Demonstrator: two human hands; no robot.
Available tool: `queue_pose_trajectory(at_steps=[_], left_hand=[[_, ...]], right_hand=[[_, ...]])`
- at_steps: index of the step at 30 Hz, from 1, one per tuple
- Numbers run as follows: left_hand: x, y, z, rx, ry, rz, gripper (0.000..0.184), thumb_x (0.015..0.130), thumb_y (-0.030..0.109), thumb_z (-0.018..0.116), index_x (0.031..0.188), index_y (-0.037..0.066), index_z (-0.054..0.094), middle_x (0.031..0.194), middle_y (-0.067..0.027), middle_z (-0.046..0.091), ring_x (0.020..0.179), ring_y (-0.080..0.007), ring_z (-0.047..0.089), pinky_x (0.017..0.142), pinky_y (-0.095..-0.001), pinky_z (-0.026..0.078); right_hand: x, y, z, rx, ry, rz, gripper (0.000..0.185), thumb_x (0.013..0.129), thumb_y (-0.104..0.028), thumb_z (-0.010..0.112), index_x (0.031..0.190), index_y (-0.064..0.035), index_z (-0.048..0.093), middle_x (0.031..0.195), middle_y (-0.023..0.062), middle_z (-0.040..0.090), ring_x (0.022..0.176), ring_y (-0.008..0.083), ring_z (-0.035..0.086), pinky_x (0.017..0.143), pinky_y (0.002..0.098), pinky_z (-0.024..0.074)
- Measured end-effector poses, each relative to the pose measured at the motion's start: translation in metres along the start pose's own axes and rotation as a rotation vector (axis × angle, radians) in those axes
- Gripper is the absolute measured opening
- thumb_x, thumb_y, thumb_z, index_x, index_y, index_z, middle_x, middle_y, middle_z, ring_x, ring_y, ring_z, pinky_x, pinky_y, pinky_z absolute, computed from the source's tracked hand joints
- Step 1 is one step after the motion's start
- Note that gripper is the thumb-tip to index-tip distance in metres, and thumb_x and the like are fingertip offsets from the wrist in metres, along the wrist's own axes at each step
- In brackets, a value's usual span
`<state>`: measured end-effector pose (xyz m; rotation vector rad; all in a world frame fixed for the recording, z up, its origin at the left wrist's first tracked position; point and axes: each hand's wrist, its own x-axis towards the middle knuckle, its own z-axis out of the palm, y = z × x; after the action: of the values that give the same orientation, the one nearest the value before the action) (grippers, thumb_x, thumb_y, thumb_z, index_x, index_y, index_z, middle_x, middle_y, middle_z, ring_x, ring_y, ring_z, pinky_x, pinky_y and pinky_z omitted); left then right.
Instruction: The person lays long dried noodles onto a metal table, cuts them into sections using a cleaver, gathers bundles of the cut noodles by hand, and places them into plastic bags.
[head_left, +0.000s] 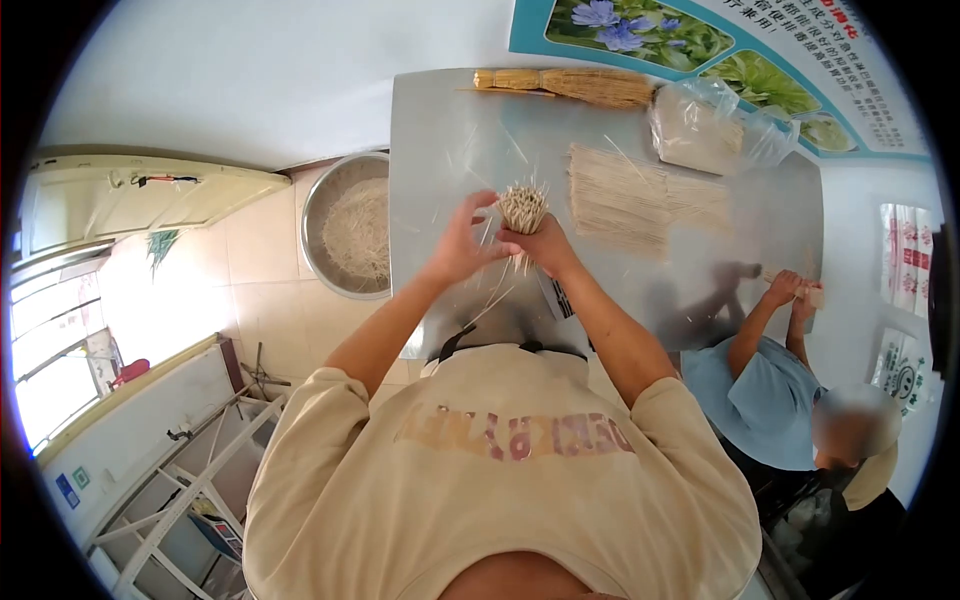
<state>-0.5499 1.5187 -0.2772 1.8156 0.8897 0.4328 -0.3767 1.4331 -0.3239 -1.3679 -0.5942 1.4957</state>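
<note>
A bundle of thin pale sticks [522, 208] stands on end above the metal table [430, 130], its tips facing up. My right hand [545, 245] is wrapped round the bundle from the right. On its left side, my left hand [467, 240] has its fingers spread, close to the sticks; loose strands show between the two hands. To the right of my hands, a flat layer of long pale strands [618, 200] lies on the table.
A metal basin [318, 250] of pale strands sits left of the table. A straw broom [590, 86] and a plastic bag [695, 130] lie along the far edge. At the right, a co-worker in blue [755, 400] holds a pale bundle at the table.
</note>
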Motion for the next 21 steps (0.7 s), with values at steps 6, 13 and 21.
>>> queue_pose_trajectory(at_steps=[6,13,21], left_hand=[[0.031,-0.022,0.013,-0.36,-0.393,-0.009,0.078,0.077,0.022,0.086,0.143,0.007,0.047,0.143,-0.012,0.053,0.134,-0.026,0.047,0.109,-0.0406,0.043],[0.036,-0.021,0.017,-0.016,-0.32,0.313,0.058,0.082,0.025,0.081,0.136,0.016,0.06,0.144,-0.0111,0.051,0.137,-0.0347,0.042,0.113,-0.0459,0.037],[0.045,-0.018,0.006,0.214,-0.385,0.443,0.066,0.081,0.03,0.08,0.141,0.019,0.056,0.149,-0.0101,0.047,0.142,-0.0362,0.035,0.115,-0.0481,0.033]], right_hand=[[-0.002,0.012,0.003,-0.43,0.02,-0.328,0.034,0.081,-0.011,0.079,0.112,-0.0044,0.068,0.106,0.0058,0.072,0.096,0.0194,0.068,0.088,0.0331,0.0541],[-0.005,-0.005,-0.014,-0.57,0.013,-0.429,0.043,0.076,-0.015,0.08,0.117,-0.0114,0.067,0.128,0.012,0.062,0.118,0.0329,0.057,0.102,0.0413,0.048],[-0.003,-0.004,-0.024,-0.769,-0.023,-0.577,0.047,0.076,-0.02,0.081,0.12,-0.0124,0.065,0.126,0.0121,0.063,0.118,0.035,0.057,0.101,0.0432,0.0476]])
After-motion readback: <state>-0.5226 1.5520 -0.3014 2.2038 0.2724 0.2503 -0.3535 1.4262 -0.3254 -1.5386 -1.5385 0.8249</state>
